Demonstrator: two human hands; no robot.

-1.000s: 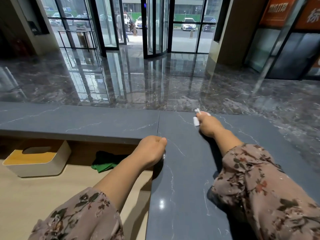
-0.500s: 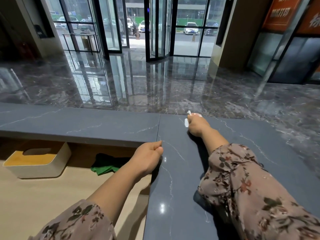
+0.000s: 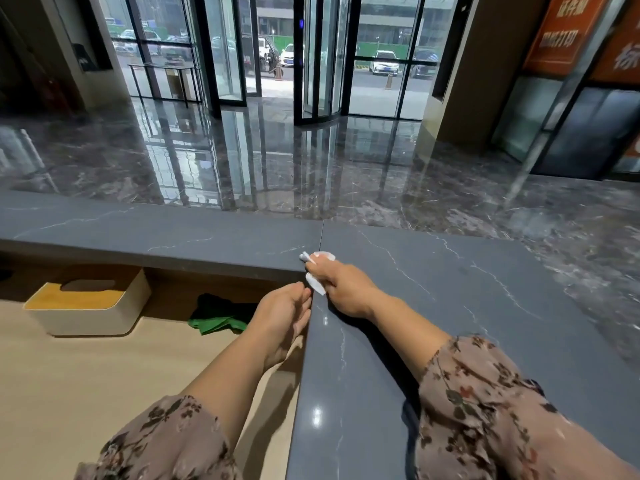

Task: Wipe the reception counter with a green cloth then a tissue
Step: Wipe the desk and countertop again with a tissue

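A tissue box [image 3: 86, 306] with a wooden lid stands far left on the beige tabletop [image 3: 69, 393], tucked under the overhang of the grey tabletop [image 3: 450, 289]. Just to its right the green cloth [image 3: 216, 322] lies crumpled in the same recess with nobody touching it, so the cloth stage is probably done.

The left hand [image 3: 284, 313] comes next. Its fingers are loosely bent and hold nothing, with their tips against the grey tabletop's edge.

Beside it is the tissue [image 3: 316, 286], bunched inside the right hand [image 3: 346, 292], whose fingers are curled tightly round it. The wad is pressed onto the grey tabletop at the inner corner, close to the seam [image 3: 321, 237] where 2 slabs meet.

The tissue is light, soft and thin, and likely to shred if dragged hard. Bunching it into a wad makes a firmer pad, best held in the fist with some of it under the fingers. The polished stone should let it glide, though the seam could snag it.
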